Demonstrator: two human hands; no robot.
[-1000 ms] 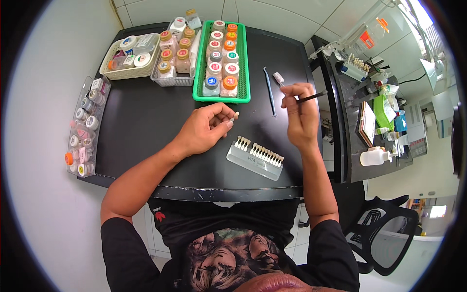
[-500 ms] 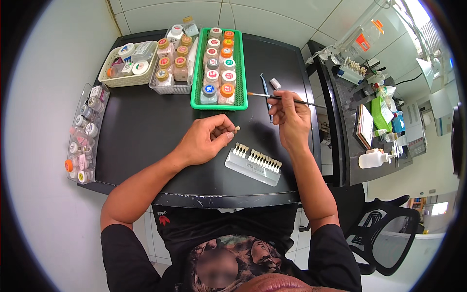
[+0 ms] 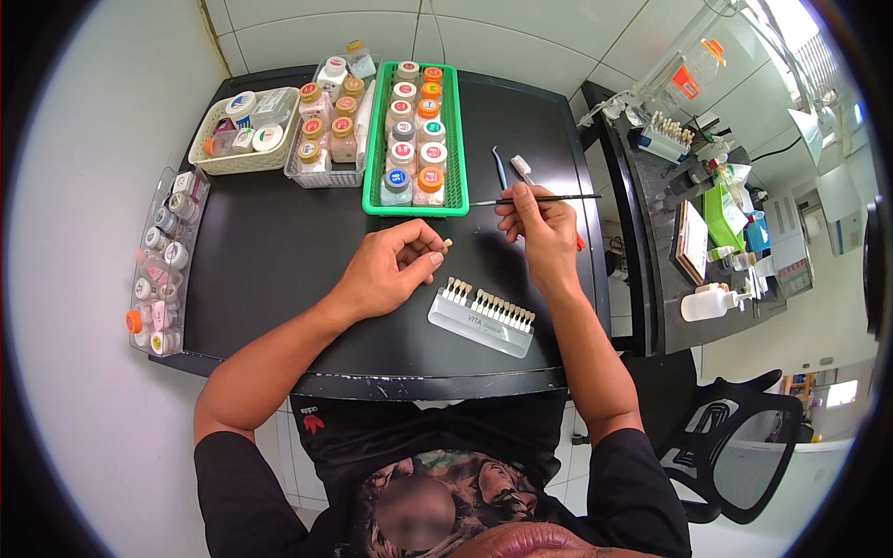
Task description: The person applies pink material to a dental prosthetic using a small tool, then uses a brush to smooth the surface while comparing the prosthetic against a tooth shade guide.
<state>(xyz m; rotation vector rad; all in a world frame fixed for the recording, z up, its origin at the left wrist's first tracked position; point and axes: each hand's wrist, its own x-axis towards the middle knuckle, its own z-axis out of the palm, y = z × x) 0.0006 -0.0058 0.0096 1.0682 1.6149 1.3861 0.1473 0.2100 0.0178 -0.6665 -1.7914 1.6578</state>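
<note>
Between the thumb and fingers of my left hand (image 3: 393, 268) is a small cream tooth-shaped piece (image 3: 447, 243), jutting out at the fingertips. My right hand (image 3: 544, 228) pinches a thin dark-handled brush (image 3: 579, 197), held nearly level with its tip pointing left, by the green basket's near corner. Below and between the hands lies a dental shade guide (image 3: 482, 325), a clear-grey holder with a row of tooth-coloured tabs. Beyond my right hand are a blue dental hand tool (image 3: 499, 166) and a toothbrush (image 3: 522, 167), both partly hidden by that hand.
A green basket (image 3: 370, 177) of capped powder bottles stands at the table's back, beside a clear bin (image 3: 326, 177) of bottles and a cream basket (image 3: 244, 164). A clear tray (image 3: 139, 279) of jars lines the left edge. At right, a counter carries a pump bottle (image 3: 712, 303).
My right hand has moved slightly left, and the brush has turned to near level, its tip lower. My left hand keeps the tooth-shaped piece in almost the same place.
</note>
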